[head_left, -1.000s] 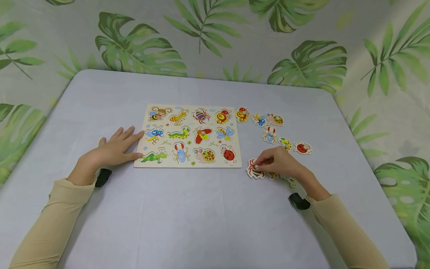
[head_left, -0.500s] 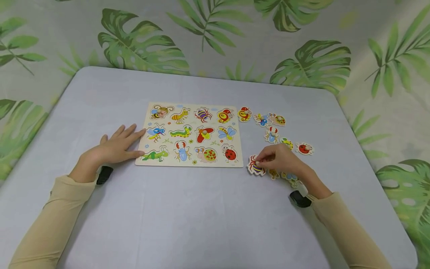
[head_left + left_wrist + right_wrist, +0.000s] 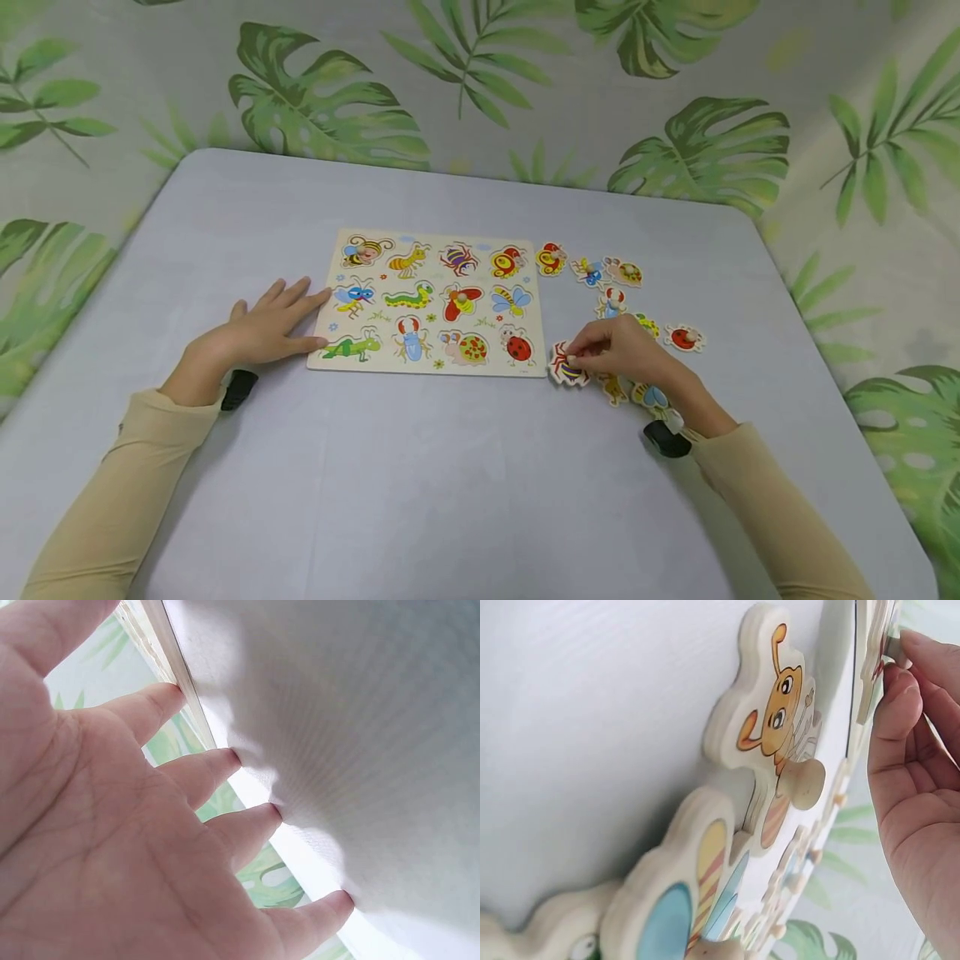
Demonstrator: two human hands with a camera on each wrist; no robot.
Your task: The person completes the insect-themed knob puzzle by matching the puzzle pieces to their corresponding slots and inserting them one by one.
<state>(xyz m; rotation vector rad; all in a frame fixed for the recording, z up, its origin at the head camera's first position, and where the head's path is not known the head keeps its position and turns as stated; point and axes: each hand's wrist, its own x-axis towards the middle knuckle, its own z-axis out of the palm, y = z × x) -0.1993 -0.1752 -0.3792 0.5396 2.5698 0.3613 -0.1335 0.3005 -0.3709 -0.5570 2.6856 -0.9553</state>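
My right hand (image 3: pixel 626 354) pinches the knob of a spider puzzle piece (image 3: pixel 567 367) between thumb and index finger, just off the lower right corner of the wooden insect puzzle board (image 3: pixel 405 367). In the right wrist view the spider piece (image 3: pixel 873 664) shows only edge-on, so I cannot tell whether it clears the table. My left hand (image 3: pixel 262 333) lies spread at the board's left edge, thumb and fingertips touching it. A bee piece (image 3: pixel 365 251) and a red-winged bug piece (image 3: pixel 461 302) with knobs sit in the board.
Under and beside my right hand lie an ant piece (image 3: pixel 769 720) and a dragonfly piece (image 3: pixel 667 919). Farther back are butterfly (image 3: pixel 552 259), mosquito (image 3: pixel 588 271), snail (image 3: pixel 624 272), stag beetle (image 3: pixel 611 302), caterpillar (image 3: pixel 647 326) and ladybug (image 3: pixel 685 338) pieces on the white table (image 3: pixel 420 483).
The spider piece, pinched throughout, has shifted slightly away from me and closer to the board's corner. My left hand has stayed at the board's edge; the head view has drifted a little.
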